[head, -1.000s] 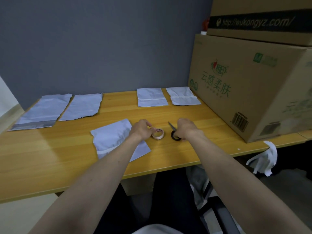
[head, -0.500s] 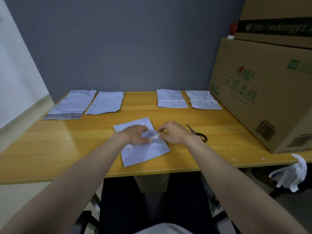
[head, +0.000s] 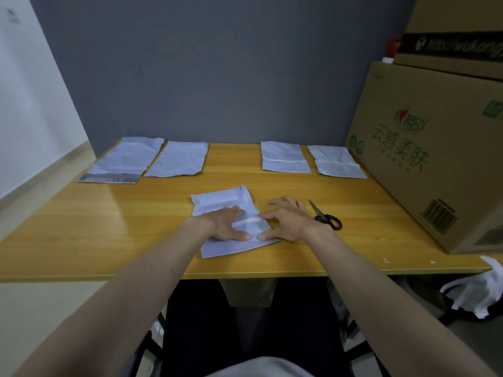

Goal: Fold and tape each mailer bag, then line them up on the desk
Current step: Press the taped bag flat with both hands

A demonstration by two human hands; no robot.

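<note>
A folded grey mailer bag (head: 217,204) lies near the desk's front edge, with a strip of clear tape (head: 246,221) across its fold. My left hand (head: 228,227) presses flat on the bag at the strip's left end. My right hand (head: 285,221) presses its fingertips and thumb on the bag's right edge at the strip's other end. Two taped, folded bags (head: 284,160) (head: 337,161) lie side by side at the back right. Two flat bags (head: 125,161) (head: 179,159) lie at the back left. The tape roll is out of sight.
Black-handled scissors (head: 325,217) lie just right of my right hand. A large cardboard box (head: 424,159) with another box on top fills the desk's right end. A grey wall stands behind the wooden desk (head: 109,227). White plastic (head: 479,295) hangs below the desk's right corner.
A second ago my left hand was on the tape roll and my right on the scissors. Both hands have since moved onto the bag and laid the tape strip across its fold.
</note>
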